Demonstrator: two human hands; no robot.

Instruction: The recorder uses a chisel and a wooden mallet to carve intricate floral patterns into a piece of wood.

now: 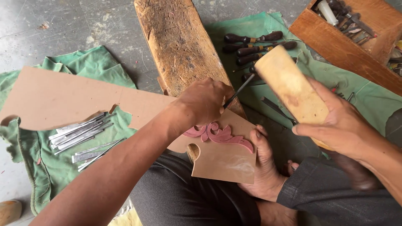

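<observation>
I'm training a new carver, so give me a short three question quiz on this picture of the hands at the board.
1. True or false: the right hand holds a pale wooden mallet block.
2. What does the left hand grip?
3. Where do the loose silver metal chisels lie: A wooden box, B green cloth, C bare floor?

Key: 1 true. 2 A thin dark metal chisel, above the reddish carved scroll on the flat brown board. 3 B.

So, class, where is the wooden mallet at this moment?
The wooden mallet is right of centre in the head view, raised in the right hand above the green cloth, beside the dark-handled chisels.
</observation>
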